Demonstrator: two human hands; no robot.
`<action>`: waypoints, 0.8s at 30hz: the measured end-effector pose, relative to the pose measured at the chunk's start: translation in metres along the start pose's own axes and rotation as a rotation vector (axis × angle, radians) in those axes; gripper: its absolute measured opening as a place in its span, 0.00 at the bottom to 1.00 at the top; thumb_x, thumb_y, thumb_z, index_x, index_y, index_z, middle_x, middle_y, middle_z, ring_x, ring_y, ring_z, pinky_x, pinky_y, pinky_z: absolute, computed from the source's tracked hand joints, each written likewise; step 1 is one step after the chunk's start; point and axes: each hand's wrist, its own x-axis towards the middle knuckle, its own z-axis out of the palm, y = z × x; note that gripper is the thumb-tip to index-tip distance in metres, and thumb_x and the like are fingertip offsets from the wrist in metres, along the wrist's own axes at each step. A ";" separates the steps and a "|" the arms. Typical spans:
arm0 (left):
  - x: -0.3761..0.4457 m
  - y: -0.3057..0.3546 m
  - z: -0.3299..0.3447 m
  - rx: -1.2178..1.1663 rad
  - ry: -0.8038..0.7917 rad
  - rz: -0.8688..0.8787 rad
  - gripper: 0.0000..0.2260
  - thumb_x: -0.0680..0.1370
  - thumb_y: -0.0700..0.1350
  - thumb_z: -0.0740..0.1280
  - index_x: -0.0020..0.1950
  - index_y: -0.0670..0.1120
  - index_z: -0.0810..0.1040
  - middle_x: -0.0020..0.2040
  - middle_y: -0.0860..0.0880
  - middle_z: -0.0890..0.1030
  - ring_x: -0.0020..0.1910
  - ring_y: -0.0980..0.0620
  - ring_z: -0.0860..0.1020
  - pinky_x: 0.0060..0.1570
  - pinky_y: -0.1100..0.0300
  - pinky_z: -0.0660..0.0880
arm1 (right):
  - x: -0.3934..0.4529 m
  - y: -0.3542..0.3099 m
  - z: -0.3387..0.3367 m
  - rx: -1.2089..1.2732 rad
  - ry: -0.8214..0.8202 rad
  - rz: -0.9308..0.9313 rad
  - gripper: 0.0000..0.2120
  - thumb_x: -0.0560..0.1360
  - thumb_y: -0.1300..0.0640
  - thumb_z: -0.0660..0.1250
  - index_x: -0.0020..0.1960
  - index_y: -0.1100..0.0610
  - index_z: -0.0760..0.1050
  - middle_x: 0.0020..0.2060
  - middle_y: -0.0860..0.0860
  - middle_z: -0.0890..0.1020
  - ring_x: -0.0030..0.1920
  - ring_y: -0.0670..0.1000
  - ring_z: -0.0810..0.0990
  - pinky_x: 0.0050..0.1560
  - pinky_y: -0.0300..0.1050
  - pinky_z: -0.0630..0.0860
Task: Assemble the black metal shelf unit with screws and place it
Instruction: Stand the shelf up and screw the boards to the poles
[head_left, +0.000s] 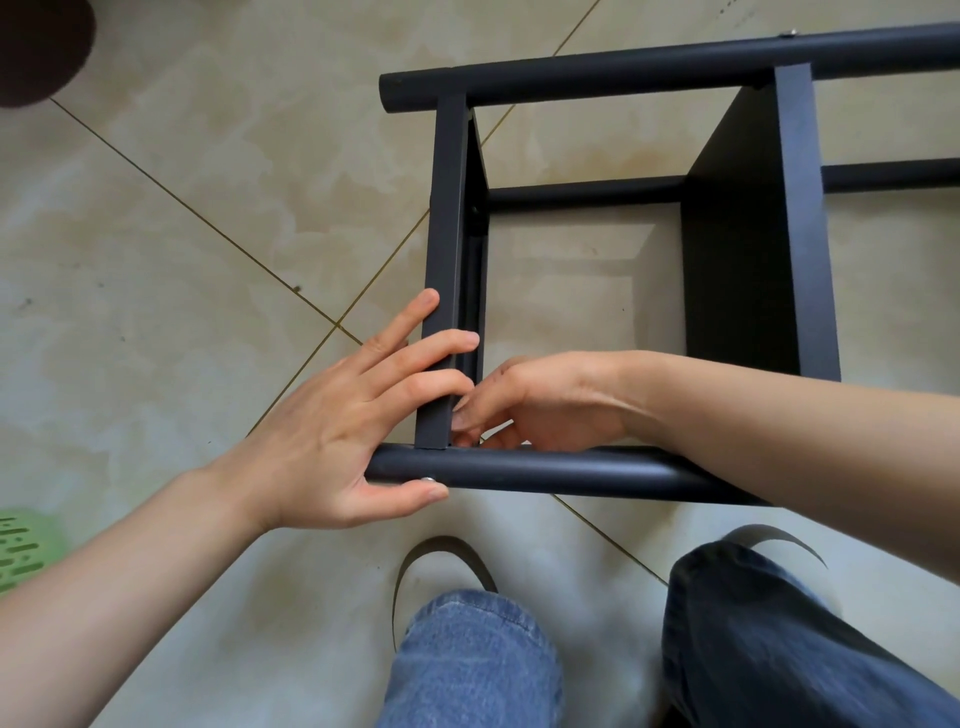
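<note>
The black metal shelf unit (737, 260) lies on its side on the tiled floor, with round tubes and flat shelf panels joined. My left hand (343, 431) lies with straight fingers across the near end of the left shelf panel (447, 234), its thumb under the near tube (545, 470) by a silver screw head (427, 479). My right hand (535, 400) reaches inside the frame at that same corner, fingers curled together against the panel's inner side; whatever they pinch is hidden. A second silver screw (789, 34) shows on the far tube.
My knees in blue jeans (478, 660) and two slippers (441, 561) are just below the frame. A green perforated plastic item (26, 545) lies at the left edge. A dark round object (41, 47) sits at the top left corner.
</note>
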 end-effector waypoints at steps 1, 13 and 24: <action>0.000 0.000 0.000 -0.002 -0.002 -0.001 0.26 0.77 0.62 0.65 0.70 0.50 0.68 0.79 0.53 0.61 0.82 0.42 0.50 0.65 0.46 0.73 | -0.001 0.000 -0.001 -0.010 0.014 0.005 0.08 0.77 0.58 0.67 0.40 0.56 0.79 0.42 0.53 0.78 0.50 0.54 0.76 0.57 0.47 0.70; 0.000 0.002 -0.003 -0.013 -0.019 -0.010 0.26 0.78 0.63 0.63 0.71 0.50 0.67 0.80 0.53 0.60 0.82 0.43 0.49 0.54 0.39 0.79 | 0.003 0.001 0.004 0.014 0.014 -0.033 0.06 0.72 0.59 0.68 0.36 0.55 0.79 0.37 0.52 0.78 0.42 0.50 0.76 0.55 0.47 0.71; -0.001 0.002 -0.002 -0.011 -0.010 -0.006 0.26 0.78 0.64 0.62 0.70 0.50 0.68 0.80 0.54 0.59 0.82 0.43 0.49 0.54 0.41 0.79 | 0.005 0.001 0.009 -0.047 0.058 -0.050 0.04 0.68 0.58 0.67 0.36 0.56 0.73 0.37 0.54 0.74 0.39 0.50 0.74 0.49 0.47 0.70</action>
